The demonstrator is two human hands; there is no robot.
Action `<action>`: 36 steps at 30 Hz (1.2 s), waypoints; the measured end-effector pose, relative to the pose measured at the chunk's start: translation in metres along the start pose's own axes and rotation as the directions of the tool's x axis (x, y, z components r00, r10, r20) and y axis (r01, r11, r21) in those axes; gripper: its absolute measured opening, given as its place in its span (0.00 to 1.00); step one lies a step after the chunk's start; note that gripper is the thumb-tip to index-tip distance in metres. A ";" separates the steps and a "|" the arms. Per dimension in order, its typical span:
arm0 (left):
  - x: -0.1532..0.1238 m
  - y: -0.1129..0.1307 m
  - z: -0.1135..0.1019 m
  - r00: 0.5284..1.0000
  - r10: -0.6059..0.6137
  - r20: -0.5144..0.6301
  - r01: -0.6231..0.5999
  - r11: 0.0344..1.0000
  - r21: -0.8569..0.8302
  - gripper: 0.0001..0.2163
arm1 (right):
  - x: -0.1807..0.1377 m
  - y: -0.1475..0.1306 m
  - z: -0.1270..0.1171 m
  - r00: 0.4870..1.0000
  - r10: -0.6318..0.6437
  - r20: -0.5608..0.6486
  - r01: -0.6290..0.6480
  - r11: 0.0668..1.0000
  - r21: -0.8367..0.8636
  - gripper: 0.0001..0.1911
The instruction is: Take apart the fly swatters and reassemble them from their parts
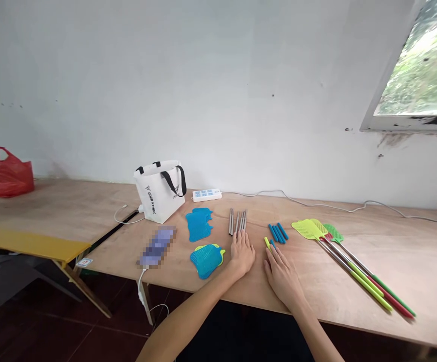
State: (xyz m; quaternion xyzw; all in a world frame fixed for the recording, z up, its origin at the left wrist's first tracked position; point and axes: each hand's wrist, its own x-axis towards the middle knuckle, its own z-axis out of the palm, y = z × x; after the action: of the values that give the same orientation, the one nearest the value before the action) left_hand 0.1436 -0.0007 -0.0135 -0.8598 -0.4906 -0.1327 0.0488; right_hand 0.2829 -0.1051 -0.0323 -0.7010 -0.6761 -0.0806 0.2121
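Note:
My left hand [243,251] lies flat with fingers stretched out, its tips over the near ends of several metal rods [240,221]. My right hand [283,275] also rests flat, fingertips at a lime-green handle [267,243] and a blue handle partly hidden under the fingers. Just beyond it lie several loose blue handles [278,233]. To the left of my left hand is a stack of swatter heads, a blue swatter head [206,261] over lime-green. Behind that stack lie more blue swatter heads [199,224].
Several whole fly swatters [354,266] lie at the right. A white tote bag [160,193], a power strip [207,195] and its cord [316,204] are along the wall. A blurred phone-like object [157,247] is at the left, near the table's edge. A red bag [9,176] stands far left.

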 end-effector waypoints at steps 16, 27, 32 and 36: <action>-0.017 0.007 -0.024 0.999 0.034 0.009 -0.034 0.999 -0.008 0.29 | 0.000 0.003 0.002 0.999 -0.032 -0.030 0.032 0.999 0.008 0.30; -0.106 0.051 -0.065 0.982 0.186 -0.030 -0.188 0.969 -0.160 0.19 | -0.001 0.011 0.001 0.981 -0.163 -0.103 0.169 0.984 0.051 0.27; -0.089 0.026 -0.082 0.971 0.238 0.028 -0.183 0.809 -0.558 0.08 | 0.000 0.014 -0.001 0.976 -0.208 -0.064 0.215 0.969 0.121 0.27; -0.077 0.013 -0.076 0.964 0.265 -0.019 -0.185 0.619 -0.763 0.06 | 0.001 0.011 -0.009 0.987 -0.158 -0.006 0.156 0.965 0.209 0.28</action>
State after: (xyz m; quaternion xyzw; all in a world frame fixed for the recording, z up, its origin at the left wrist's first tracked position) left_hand 0.1033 -0.0878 0.0389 -0.8606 -0.2798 -0.2774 -0.3225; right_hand 0.2957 -0.1071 -0.0262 -0.6194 -0.7355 -0.0219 0.2737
